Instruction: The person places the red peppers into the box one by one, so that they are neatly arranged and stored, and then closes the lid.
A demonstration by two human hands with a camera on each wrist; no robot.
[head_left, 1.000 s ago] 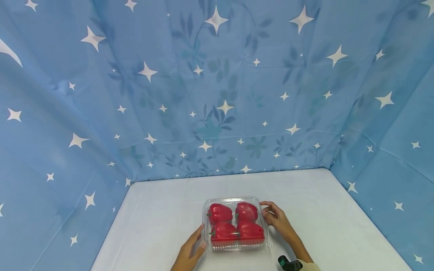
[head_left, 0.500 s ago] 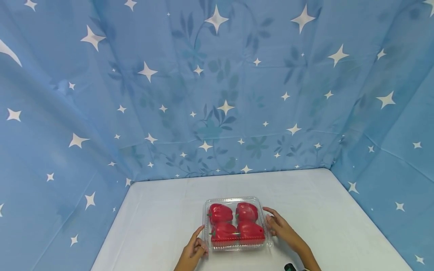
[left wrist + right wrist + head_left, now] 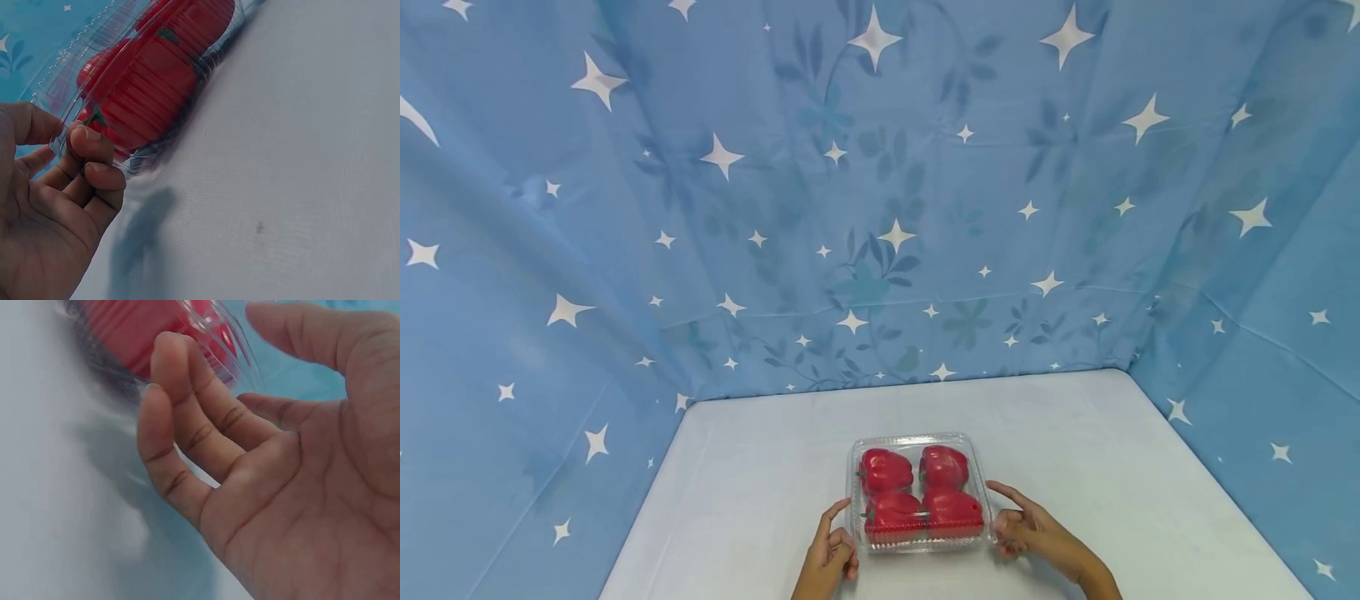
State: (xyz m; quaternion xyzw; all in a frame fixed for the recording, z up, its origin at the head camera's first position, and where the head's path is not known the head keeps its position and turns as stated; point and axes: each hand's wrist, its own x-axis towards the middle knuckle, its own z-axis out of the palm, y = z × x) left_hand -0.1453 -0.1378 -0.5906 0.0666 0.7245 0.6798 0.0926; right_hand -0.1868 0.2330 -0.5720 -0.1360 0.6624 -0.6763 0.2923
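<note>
A clear plastic clamshell container sits on the white table, with several red bell peppers inside it. At its left side, the index finger of my left hand reaches along the rim. In the left wrist view, that hand's thumb and curled fingers pinch the container's corner. My right hand is beside the right edge, index finger pointing at the rim. Its thumb stands apart from loosely bent fingers in the right wrist view; whether they touch the plastic I cannot tell.
The white tablecloth surrounds the container. A blue curtain with white stars and leaf prints hangs behind the table and along both sides.
My right hand has slid toward me along the container's right side, its index finger straightening. My left hand's other fingers have curled in at the near left corner. The container stays about where it was.
</note>
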